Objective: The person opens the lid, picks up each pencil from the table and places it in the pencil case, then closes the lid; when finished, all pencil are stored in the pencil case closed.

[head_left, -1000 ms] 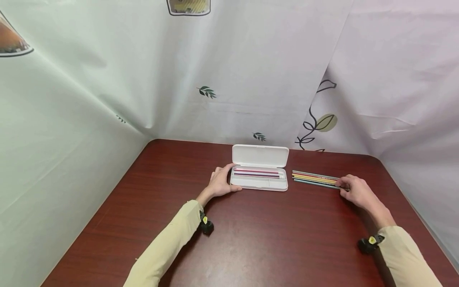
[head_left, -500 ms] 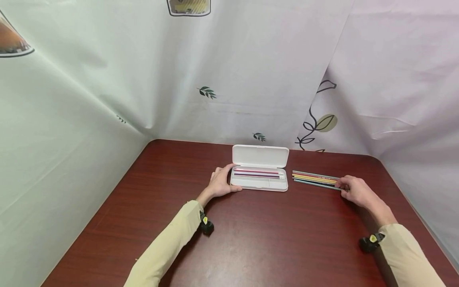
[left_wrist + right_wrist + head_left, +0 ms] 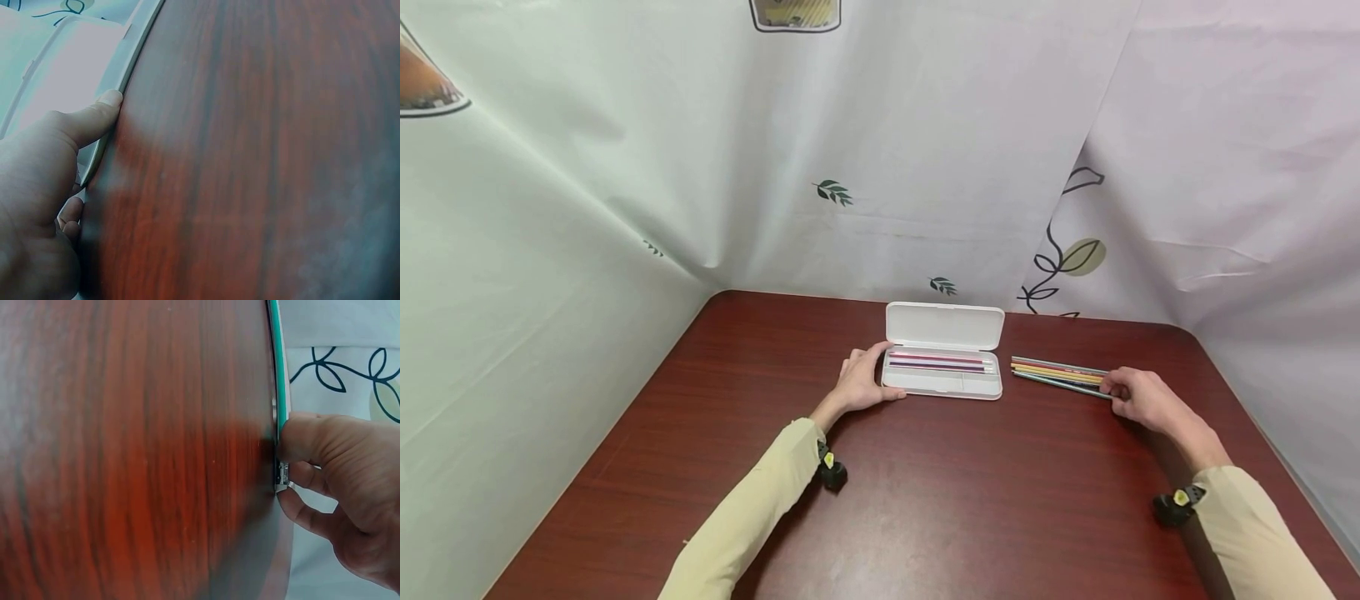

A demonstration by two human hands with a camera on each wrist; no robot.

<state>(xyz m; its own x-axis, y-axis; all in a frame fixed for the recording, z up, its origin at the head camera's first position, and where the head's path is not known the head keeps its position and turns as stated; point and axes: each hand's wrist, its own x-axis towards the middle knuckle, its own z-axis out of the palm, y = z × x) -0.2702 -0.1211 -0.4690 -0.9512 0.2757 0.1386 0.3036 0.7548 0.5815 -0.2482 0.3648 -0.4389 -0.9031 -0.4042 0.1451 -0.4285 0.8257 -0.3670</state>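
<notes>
Case (image 3: 925, 382), mid-frame, in left hand (image 3: 859, 383), fingers (image 3: 72, 209) spread; teal pencil (image 3: 279, 369), centre right of head view, in right hand (image 3: 1144, 402), fingers pinching.

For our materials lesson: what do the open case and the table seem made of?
Case: probably plastic, smooth and whitish, with thin, moulded-looking walls.
Table: wood or wood-look laminate, glossy reddish brown, with dark grain streaks and a soft light reflection.

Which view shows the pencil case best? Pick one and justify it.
Head view: the pencil case lies open, nearly whole, with pencils inside. The left wrist shows only part past the left hand; the right wrist shows none.
</notes>
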